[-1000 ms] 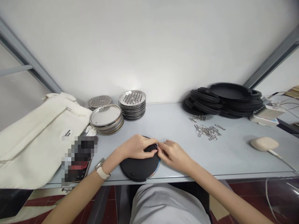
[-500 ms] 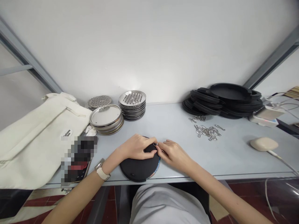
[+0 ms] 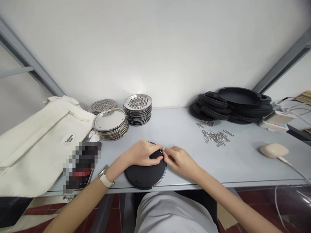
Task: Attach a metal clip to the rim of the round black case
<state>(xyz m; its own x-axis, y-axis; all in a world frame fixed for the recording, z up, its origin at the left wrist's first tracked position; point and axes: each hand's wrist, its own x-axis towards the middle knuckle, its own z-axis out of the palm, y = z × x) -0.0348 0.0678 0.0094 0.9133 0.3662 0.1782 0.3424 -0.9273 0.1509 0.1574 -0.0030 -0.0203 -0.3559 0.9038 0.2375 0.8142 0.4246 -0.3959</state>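
A round black disc (image 3: pixel 145 174) with a shiny metal rim at its right edge lies at the table's front edge. My left hand (image 3: pixel 143 153) rests on its upper part, thumb and fingers closing at the disc's right edge beside a small metal clip (image 3: pixel 161 151). From the right, my right hand (image 3: pixel 178 159) pinches that clip between thumb and forefinger, at the disc's edge. Most of the clip is hidden by my fingertips. To the right lies a pile of loose metal clips (image 3: pixel 215 136).
Stacks of metal discs (image 3: pixel 110 120) and grater discs (image 3: pixel 137 103) stand at back left. Black round covers (image 3: pixel 239 96) are heaped at back right. A cream bag (image 3: pixel 46 142) and a blurred-out item (image 3: pixel 81 166) lie left; a beige corded device (image 3: pixel 274 150) sits right on the grey table (image 3: pixel 243 165).
Both hands stay almost in place. The right fingertips have shifted slightly at the clip, and its ring now shows a little more between my hands.
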